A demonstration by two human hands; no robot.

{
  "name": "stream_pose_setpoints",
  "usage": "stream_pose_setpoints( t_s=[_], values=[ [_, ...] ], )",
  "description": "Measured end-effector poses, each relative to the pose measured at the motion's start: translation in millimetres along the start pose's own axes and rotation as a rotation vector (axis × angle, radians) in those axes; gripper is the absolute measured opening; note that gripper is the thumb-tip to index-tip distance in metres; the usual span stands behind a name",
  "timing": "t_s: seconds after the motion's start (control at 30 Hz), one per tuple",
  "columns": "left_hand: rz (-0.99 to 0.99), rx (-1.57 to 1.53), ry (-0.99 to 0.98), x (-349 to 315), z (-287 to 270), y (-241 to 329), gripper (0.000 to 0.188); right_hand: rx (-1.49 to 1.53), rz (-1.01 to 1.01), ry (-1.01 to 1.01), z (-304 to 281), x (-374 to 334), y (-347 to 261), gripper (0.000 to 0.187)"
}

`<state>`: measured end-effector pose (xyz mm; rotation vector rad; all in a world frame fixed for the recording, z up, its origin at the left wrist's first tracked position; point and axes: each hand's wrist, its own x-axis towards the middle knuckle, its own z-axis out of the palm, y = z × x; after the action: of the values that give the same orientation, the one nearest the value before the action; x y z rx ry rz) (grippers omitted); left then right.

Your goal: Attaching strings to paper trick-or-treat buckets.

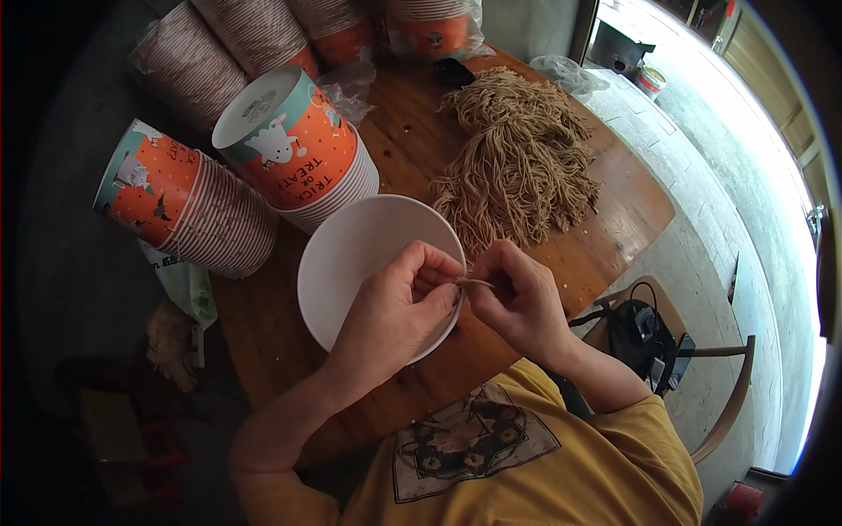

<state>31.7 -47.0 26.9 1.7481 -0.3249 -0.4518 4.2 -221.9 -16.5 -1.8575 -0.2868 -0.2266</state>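
A white paper bucket stands on the wooden table in front of me with its round mouth facing up. My left hand reaches over the opening, and its fingers pinch at the bucket's right rim. Just outside that rim, my right hand pinches a short piece of tan cord that runs between both hands' fingertips. Whether the cord passes through the bucket wall is hidden by my fingers. Beyond my right hand lies a big loose heap of tan cords.
Left of the bucket are two stacks of orange-and-teal printed paper buckets, one upside down and one tilted. Plastic-wrapped bucket stacks line the back. The wooden table ends at the right, near a chair holding a black bag.
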Motion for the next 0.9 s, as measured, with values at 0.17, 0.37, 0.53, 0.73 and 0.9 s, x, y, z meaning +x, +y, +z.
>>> stream_pose_setpoints(
  t_s=[0.17,0.37,0.53,0.73,0.9],
  values=[
    [-0.058,-0.032,-0.026,0.6,-3.3,2.1,0.010,0.039,0.047,-0.031,-0.8,1.7,-0.8,0.017],
    [-0.117,-0.061,-0.068,-0.4,-5.6,6.0,0.010,0.019,0.030,-0.041,-2.0,2.7,-2.2,0.016],
    [-0.214,-0.179,-0.077,1.3,-8.9,7.5,0.009,0.011,0.013,-0.062,-4.2,4.1,-2.6,0.015],
    [-0.363,-0.390,-0.153,5.6,-16.9,2.1,0.012,0.082,0.071,-0.111,-4.5,4.2,-2.2,0.014],
    [-0.418,-0.489,-0.166,6.7,-19.2,0.3,0.014,0.134,0.099,-0.104,-3.5,3.8,-1.7,0.016]
  ],
)
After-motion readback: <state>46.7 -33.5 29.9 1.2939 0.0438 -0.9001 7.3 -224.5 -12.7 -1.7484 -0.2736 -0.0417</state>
